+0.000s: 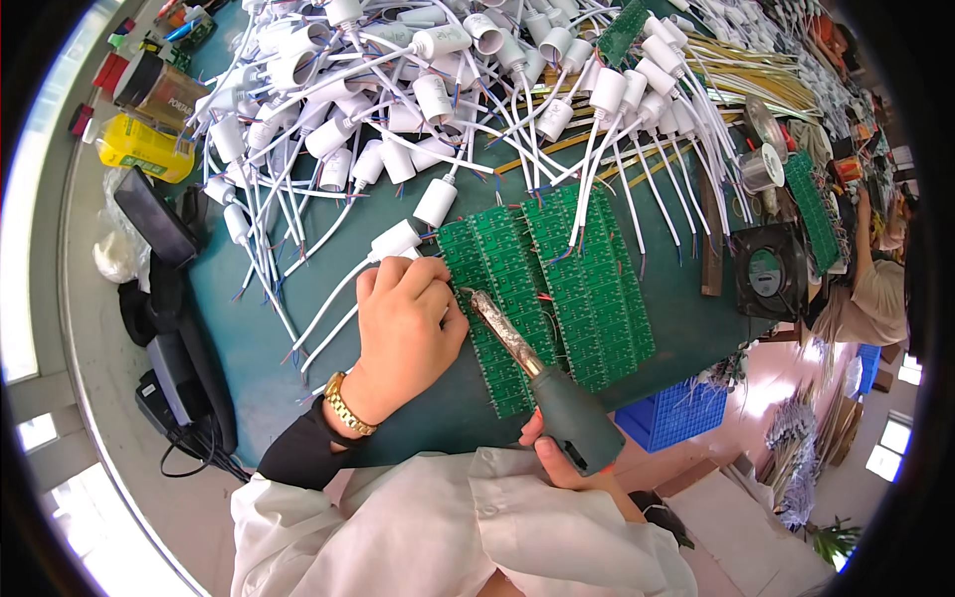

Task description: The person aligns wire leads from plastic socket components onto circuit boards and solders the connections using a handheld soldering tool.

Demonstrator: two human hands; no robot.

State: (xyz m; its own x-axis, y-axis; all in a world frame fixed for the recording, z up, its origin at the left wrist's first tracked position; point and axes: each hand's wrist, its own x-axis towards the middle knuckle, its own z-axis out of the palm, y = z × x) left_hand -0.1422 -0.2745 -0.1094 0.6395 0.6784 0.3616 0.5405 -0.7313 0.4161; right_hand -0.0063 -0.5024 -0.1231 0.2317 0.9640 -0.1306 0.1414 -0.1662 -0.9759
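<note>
My left hand [406, 318] is closed in a pinch at the left edge of the green circuit board panels [509, 343]; what the fingertips hold is hidden. A white lamp socket [396, 240] lies just beyond its knuckles, and a white cable [333, 338] passes under the hand. My right hand [559, 463] grips a soldering iron [577, 423] by its dark handle. The iron slants up to the left, its tip close to my left fingertips over the panel edge. A second group of panels [587, 298] lies to the right, with some cable ends resting on it.
A large heap of white sockets with cables [398, 90] covers the far side of the green table. A solder spool [762, 169] and a black fan [772, 274] stand at right. Bottles [144, 149] and a phone [156, 216] are at left. A blue crate [676, 416] sits below the table's right edge.
</note>
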